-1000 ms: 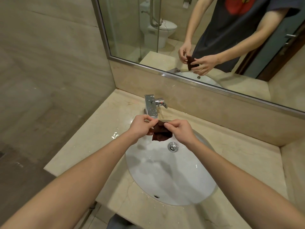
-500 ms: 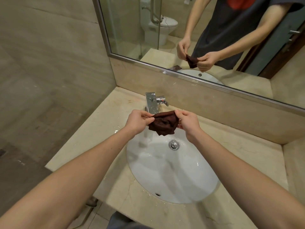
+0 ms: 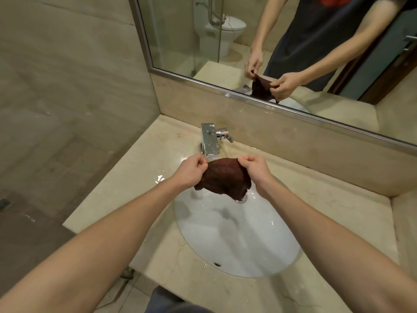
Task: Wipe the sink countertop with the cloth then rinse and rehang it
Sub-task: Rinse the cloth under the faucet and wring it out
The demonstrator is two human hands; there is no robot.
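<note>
A dark brown cloth hangs spread between my two hands above the back of the white oval sink, just in front of the chrome faucet. My left hand pinches its left top corner. My right hand pinches the right top corner. The cloth's lower edge hangs over the drain and hides most of it. No water runs from the spout. Around the basin lies the beige marble countertop, with wet patches near the faucet.
A framed mirror fills the back wall above a marble backsplash and reflects a person holding the cloth, a toilet and a glass partition. A marble wall stands to the left and a side ledge to the right.
The cloth went from a small bunched wad to an opened sheet as my hands drew apart and lifted it. It now hangs wider and covers the drain.
</note>
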